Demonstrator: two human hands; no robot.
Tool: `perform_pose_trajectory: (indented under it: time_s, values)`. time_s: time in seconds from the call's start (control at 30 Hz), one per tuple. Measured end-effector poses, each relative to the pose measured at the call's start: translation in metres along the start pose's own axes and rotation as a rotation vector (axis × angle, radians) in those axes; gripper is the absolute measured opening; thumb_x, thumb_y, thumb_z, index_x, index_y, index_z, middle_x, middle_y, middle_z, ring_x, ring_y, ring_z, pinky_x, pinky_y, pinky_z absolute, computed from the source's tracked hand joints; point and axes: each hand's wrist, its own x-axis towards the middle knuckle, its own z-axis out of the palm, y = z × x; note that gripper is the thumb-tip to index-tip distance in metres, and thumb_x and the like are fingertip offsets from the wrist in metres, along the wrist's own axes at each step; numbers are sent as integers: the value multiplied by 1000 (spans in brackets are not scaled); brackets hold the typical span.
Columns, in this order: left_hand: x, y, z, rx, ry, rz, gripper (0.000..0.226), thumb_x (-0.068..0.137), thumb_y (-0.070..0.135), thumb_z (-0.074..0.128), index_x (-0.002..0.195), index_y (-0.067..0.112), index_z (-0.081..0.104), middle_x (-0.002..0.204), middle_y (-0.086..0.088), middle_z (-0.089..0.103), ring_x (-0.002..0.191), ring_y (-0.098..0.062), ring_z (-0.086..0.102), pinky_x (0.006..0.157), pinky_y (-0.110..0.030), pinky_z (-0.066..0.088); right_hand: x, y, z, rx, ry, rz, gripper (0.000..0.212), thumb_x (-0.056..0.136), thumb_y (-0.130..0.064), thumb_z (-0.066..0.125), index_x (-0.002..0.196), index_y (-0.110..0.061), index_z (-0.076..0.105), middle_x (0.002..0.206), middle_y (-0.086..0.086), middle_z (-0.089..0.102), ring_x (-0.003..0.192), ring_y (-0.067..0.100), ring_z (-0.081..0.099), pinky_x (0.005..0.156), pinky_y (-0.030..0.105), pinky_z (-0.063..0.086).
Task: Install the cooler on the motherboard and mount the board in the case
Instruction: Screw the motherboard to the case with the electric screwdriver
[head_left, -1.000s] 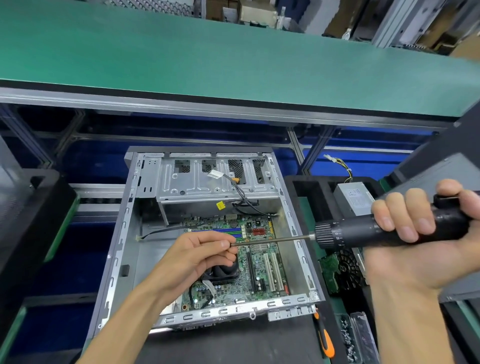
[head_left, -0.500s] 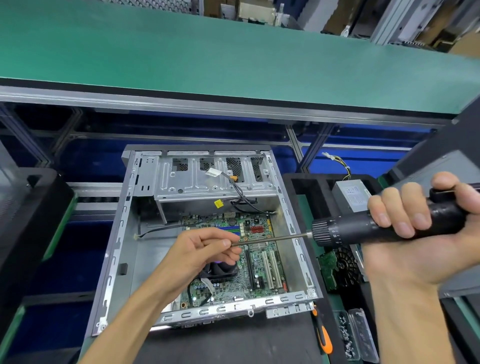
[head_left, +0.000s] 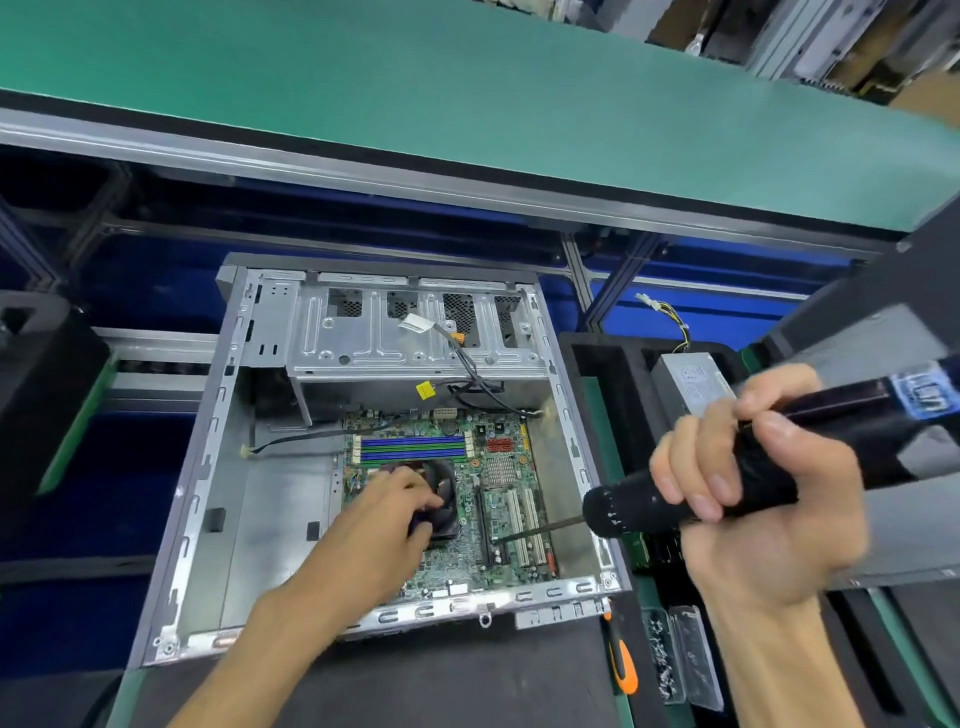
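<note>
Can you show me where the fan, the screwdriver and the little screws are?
cooler fan (head_left: 448, 499): head view, on its dark frame right of the left hand.
electric screwdriver (head_left: 618, 512): head view, on its black front collar.
screws (head_left: 658, 656): head view, on the pile in the clear tray.

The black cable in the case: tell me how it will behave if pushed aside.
The black cable is thin and curves loosely off the drive cage, so it is probably floppy and light. Being attached at its ends, it would likely spring back.

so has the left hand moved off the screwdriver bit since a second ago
Yes. The left hand has let go of the bit and dropped toward the near edge of the motherboard; it now rests on the cooler fan, below the blue memory slots.
</note>
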Motion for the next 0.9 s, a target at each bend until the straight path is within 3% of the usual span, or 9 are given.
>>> perform_pose_trajectory:
  time_s: [0.17, 0.4, 0.57, 0.63, 0.73, 0.9]
  values:
    - [-2, -2, 0, 31, 11, 46, 37, 96, 20, 53, 132, 27, 59, 125, 17, 48, 114, -7, 40, 102, -24, 36, -12, 22, 2, -34, -67, 77, 5, 72, -13, 53, 73, -14, 57, 40, -3, 37, 31, 9, 31, 45, 19, 32]
    - [-3, 0, -2, 40, 14, 66, 39, 96, 12, 50, 131, 22, 61, 127, 12, 51, 115, -12, 43, 101, -29, 40, -24, 45, 2, -90, -36, 160, 3, 70, -12, 57, 73, -12, 57, 39, -2, 37, 31, 8, 32, 46, 19, 32]
    - [-3, 0, -2, 33, 12, 82, 38, 95, 11, 50, 129, 23, 63, 125, 12, 51, 112, -12, 43, 98, -24, 39, -25, 50, 1, -99, -33, 175, 2, 70, -12, 58, 71, -14, 58, 39, -2, 37, 31, 8, 32, 45, 19, 32]
    - [-4, 0, -1, 42, 9, 85, 37, 95, 11, 51, 127, 23, 64, 123, 12, 52, 110, -11, 44, 94, -23, 40, -26, 52, 0, -109, -28, 184, 3, 70, -12, 60, 71, -14, 59, 39, -2, 37, 31, 8, 32, 45, 19, 32]
    - [-5, 1, -2, 60, 31, 84, 35, 91, 9, 55, 120, 24, 69, 117, 12, 54, 108, -12, 48, 77, -17, 40, -28, 54, -3, -109, -29, 199, 4, 71, -12, 60, 73, -15, 59, 40, -2, 38, 32, 9, 32, 47, 20, 33]
    - [-3, 1, 0, 55, 10, 79, 38, 95, 14, 48, 128, 27, 62, 123, 13, 47, 113, -9, 42, 94, -23, 38, -29, 57, -5, -120, -34, 201, 4, 72, -12, 60, 74, -15, 59, 40, -2, 39, 32, 10, 33, 47, 21, 35]
